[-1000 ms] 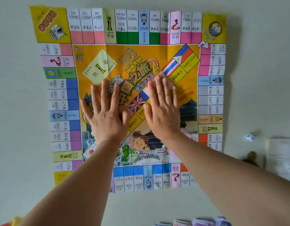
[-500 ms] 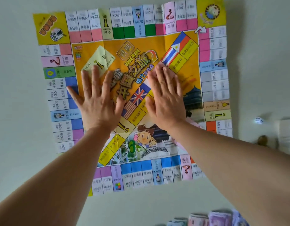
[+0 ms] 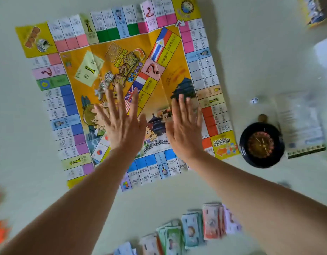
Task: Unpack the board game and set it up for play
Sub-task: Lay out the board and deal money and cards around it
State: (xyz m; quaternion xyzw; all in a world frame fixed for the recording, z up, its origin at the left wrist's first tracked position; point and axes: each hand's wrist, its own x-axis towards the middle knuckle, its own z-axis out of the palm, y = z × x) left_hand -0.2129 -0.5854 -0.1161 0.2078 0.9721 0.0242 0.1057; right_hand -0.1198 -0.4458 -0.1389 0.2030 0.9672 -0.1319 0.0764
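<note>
Head view: the board (image 3: 120,43) fills centre and upper left. I see my left hand (image 3: 122,124) and right hand (image 3: 184,127) flat on its lower middle, fingers spread, holding nothing; spinner (image 3: 261,144) lies nearer the right.

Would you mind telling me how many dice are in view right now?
1: a white die lies right of the board, beyond the black roulette wheel. Others may be hidden.
</note>
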